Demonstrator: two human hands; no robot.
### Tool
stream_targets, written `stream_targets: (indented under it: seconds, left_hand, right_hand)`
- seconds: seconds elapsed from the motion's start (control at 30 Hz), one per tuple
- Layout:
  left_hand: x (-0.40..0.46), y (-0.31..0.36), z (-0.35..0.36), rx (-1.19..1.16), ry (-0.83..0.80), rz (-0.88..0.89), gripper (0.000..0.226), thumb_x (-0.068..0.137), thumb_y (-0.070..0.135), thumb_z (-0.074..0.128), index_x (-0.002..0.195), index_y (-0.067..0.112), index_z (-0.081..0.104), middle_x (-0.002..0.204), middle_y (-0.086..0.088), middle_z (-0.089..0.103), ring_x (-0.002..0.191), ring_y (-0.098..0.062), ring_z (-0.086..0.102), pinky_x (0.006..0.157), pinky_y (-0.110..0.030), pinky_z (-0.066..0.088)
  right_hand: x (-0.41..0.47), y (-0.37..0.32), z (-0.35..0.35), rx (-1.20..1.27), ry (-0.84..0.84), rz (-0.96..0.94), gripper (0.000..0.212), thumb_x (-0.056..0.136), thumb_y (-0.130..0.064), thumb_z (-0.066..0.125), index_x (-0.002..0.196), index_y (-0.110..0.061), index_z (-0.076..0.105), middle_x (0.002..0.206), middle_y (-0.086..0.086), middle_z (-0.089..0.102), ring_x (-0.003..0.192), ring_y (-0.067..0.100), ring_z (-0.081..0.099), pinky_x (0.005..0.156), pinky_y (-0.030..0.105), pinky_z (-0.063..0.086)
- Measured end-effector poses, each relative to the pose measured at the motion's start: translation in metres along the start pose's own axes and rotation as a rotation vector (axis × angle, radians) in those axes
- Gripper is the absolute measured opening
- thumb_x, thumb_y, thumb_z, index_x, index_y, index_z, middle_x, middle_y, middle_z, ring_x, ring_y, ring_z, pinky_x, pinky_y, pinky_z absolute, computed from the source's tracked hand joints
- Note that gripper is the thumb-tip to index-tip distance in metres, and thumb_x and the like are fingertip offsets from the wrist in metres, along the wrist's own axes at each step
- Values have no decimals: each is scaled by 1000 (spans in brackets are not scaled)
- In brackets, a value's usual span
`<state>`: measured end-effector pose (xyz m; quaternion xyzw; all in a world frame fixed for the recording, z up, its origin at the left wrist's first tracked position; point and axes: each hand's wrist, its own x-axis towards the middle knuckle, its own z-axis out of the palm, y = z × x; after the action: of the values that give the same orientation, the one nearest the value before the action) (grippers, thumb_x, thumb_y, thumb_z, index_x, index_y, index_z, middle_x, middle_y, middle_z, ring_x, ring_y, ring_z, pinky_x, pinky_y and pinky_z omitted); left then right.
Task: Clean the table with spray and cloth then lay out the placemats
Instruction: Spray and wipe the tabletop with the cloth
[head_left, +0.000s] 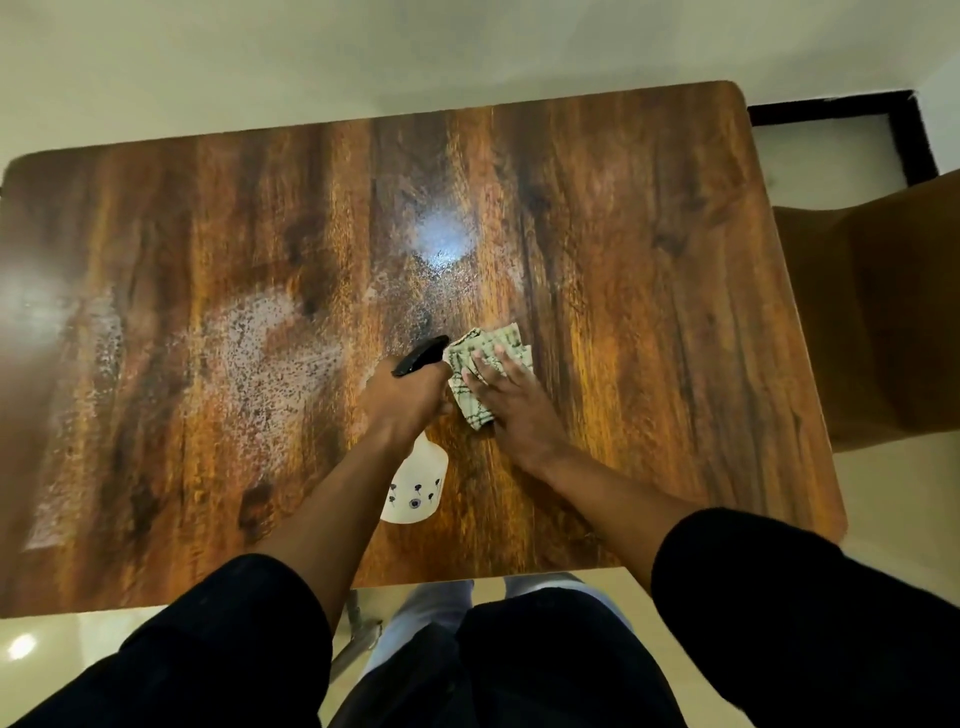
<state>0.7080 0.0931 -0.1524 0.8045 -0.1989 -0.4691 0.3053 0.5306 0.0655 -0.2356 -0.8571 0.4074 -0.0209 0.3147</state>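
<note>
- Table (649, 260): a wood-grain top with rounded corners fills most of the frame. Its near edge runs across the lower third.
- Spray residue (260, 358): whitish speckled droplets cover the centre-left of the tabletop, with a further band toward the left edge. A bright light reflection sits in the upper centre.
- Left hand (410, 397): located at frame centre, fingers curled and clenched around the neck of the spray bottle (415, 488). The black nozzle head points toward the upper right of the frame; the white body, printed with small dark motifs, extends back toward the lower centre, under the wrist.
- Right hand (506, 397): located just right of centre, fingers extended and flat, pressing down on the cloth (475, 382). No grasp is formed; the palm and fingers lie on top.
- Cloth: a light checked fabric, crumpled, lying on the tabletop immediately beside the nozzle head.
- Sleeves (779, 597): dark, pushed up the forearms, at the lower frame.
- Chair (883, 322): brown, at the right edge of the frame, beside the table.
</note>
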Motion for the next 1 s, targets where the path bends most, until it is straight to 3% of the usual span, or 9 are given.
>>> stream_targets:
  seconds: [0.17,0.3,0.37,0.53,0.67,0.73,0.87,1.0]
  left_hand:
    - [6,9,8,5,8,8,27,74,35,72,82,11,78,69,-10,75,69,-34,80,63,-35,52]
    - [11,17,14,-39,-26,-1,34,80,30,73,102,5,77,73,-10,71,61,-23,75,55,-29,48]
    - [14,21,17,-26,-27,14,25,85,27,74,98,6,77,72,-9,71,60,-22,75,54,-28,46]
    - [22,35,28,-19,-25,21,35,75,31,71,96,3,78,68,-8,72,59,-23,75,53,-29,48]
    - [30,45,32,-2,-7,33,18,84,23,73,88,6,77,65,-9,73,61,-26,76,56,-29,47]
    - [33,48,32,-10,-10,38,25,79,27,71,86,4,75,68,-10,73,61,-27,77,55,-28,46]
    - [38,51,30,-22,19,34,42,74,26,69,93,-11,71,72,-17,69,55,-26,73,54,-28,46]
    - [39,54,30,17,80,39,26,81,21,71,85,-4,76,70,-12,75,53,-22,73,54,-26,49]
  right_hand:
    - [14,34,-17,0,-3,-58,94,86,5,61,158,-40,21,167,-17,12,157,14,-7,128,46,10]
    - [34,64,-60,40,86,131,89,88,3,61,155,-41,24,166,-17,13,157,15,-3,127,43,7]
    - [48,87,-83,54,149,224,86,88,3,62,155,-39,27,166,-15,16,158,17,1,125,40,4]
    - [76,149,-124,-51,177,334,83,89,6,53,159,-32,29,169,-8,15,158,21,2,125,43,-1]
    - [88,142,-122,-7,210,416,83,87,7,54,159,-28,31,169,-5,16,158,23,0,127,46,9]
    - [90,123,-113,29,249,475,78,90,1,60,158,-27,34,169,-4,18,158,25,-1,128,43,10]
    - [87,76,-80,60,199,298,78,89,-1,64,153,-37,38,166,-12,20,158,24,3,127,54,11]
    - [82,39,-38,-64,51,-18,75,90,-18,71,155,-35,37,168,-11,17,158,25,-1,126,55,12]
